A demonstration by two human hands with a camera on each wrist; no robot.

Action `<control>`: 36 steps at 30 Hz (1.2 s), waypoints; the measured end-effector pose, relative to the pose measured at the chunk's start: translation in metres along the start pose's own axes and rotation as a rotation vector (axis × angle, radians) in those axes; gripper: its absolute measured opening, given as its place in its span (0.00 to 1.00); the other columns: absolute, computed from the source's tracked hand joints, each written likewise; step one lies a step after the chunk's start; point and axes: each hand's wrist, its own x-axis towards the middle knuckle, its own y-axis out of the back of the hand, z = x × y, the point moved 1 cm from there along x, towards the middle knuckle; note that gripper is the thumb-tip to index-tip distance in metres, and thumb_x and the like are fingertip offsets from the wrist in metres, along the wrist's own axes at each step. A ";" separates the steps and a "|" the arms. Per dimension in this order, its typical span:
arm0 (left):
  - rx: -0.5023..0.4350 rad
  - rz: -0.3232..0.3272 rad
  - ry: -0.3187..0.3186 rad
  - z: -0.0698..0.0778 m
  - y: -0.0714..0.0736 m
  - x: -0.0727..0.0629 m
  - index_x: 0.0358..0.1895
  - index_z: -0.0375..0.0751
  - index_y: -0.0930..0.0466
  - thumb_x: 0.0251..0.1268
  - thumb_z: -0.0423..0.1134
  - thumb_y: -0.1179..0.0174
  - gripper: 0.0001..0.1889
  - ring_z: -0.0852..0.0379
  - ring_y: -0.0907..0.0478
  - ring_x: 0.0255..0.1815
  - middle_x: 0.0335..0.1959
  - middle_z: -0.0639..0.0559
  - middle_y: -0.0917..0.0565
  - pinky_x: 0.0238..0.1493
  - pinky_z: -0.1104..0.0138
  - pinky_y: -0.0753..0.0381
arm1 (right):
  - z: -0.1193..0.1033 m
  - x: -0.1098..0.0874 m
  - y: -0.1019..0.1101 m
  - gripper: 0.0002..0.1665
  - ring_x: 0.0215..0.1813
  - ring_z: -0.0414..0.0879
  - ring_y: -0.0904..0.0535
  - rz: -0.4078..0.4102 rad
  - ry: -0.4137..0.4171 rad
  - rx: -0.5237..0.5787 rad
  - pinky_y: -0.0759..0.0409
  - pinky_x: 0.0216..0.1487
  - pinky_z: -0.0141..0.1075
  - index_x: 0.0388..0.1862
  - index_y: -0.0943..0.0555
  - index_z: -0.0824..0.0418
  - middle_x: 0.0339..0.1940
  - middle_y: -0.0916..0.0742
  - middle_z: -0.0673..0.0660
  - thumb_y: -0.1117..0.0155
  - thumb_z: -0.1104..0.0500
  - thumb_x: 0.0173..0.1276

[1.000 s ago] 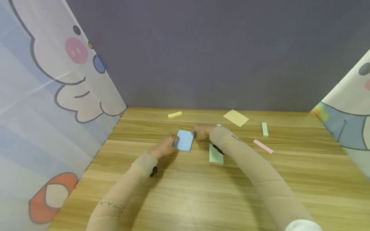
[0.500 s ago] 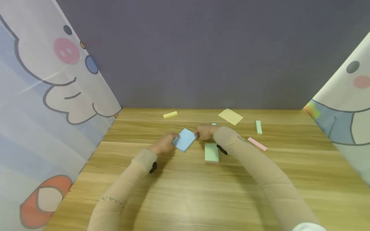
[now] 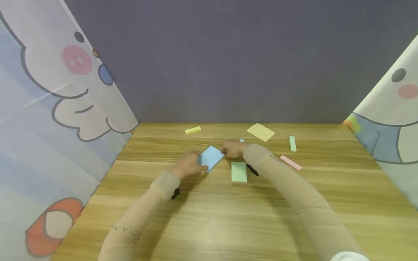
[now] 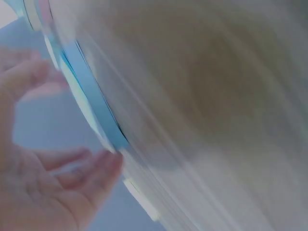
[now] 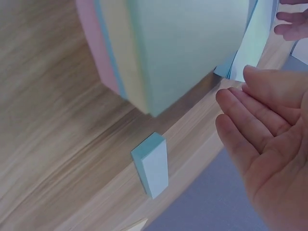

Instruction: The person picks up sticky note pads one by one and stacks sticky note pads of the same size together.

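A light blue sticky note pad lies turned cornerwise on the wooden table between both hands. My left hand holds its left corner, thumb along the near edge and fingers at the far-left edge. In the left wrist view, the fingertips meet the pad's side. My right hand, fingers bent, pinches at the pad's right corner. The right wrist view has the thumb tip and forefinger right at that corner, below a pale top face. Just nearer to me stands a thick sticky note stack, green on top with yellow, blue and pink layers.
A yellow sheet and a narrow yellow note strip lie toward the back. To the right are a narrow green pad and a pink strip. Behind the right wrist, a small blue piece shows. A grey panel closes off the back.
The blue pad has turned from nearly square-on to cornerwise. My right hand has stayed at its right corner, and my left thumb shows again at the near edge. The whole view shifted slightly.
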 end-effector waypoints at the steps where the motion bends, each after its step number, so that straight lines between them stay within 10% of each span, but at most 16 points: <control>1: 0.011 0.003 0.014 0.004 -0.002 0.000 0.61 0.27 0.35 0.50 0.52 0.35 0.40 0.45 0.26 0.51 0.58 0.36 0.29 0.50 0.57 0.23 | 0.001 0.000 0.001 0.22 0.61 0.56 0.28 0.004 0.000 0.002 0.31 0.62 0.46 0.53 0.21 0.61 0.55 0.19 0.59 0.47 0.73 0.61; 12: 0.172 0.027 0.014 0.020 -0.010 0.002 0.59 0.22 0.36 0.46 0.53 0.32 0.44 0.44 0.28 0.49 0.50 0.34 0.26 0.51 0.58 0.24 | 0.001 0.002 0.001 0.05 0.33 0.43 0.32 0.019 0.026 -0.072 0.31 0.37 0.31 0.32 0.21 0.65 0.34 0.19 0.54 0.44 0.70 0.60; 30: -0.027 -0.074 -0.107 -0.004 0.002 0.018 0.63 0.33 0.34 0.43 0.43 0.28 0.40 0.46 0.29 0.52 0.58 0.39 0.30 0.51 0.57 0.25 | 0.001 -0.007 -0.002 0.19 0.56 0.54 0.24 0.026 -0.007 0.012 0.24 0.55 0.40 0.52 0.23 0.68 0.52 0.19 0.63 0.41 0.68 0.62; 36: -0.045 -0.056 -0.057 0.002 -0.006 0.013 0.65 0.35 0.38 0.43 0.49 0.29 0.44 0.45 0.30 0.55 0.62 0.39 0.33 0.54 0.56 0.26 | 0.013 -0.006 -0.002 0.26 0.55 0.53 0.25 0.072 -0.081 0.087 0.25 0.55 0.41 0.57 0.25 0.64 0.54 0.20 0.60 0.36 0.66 0.58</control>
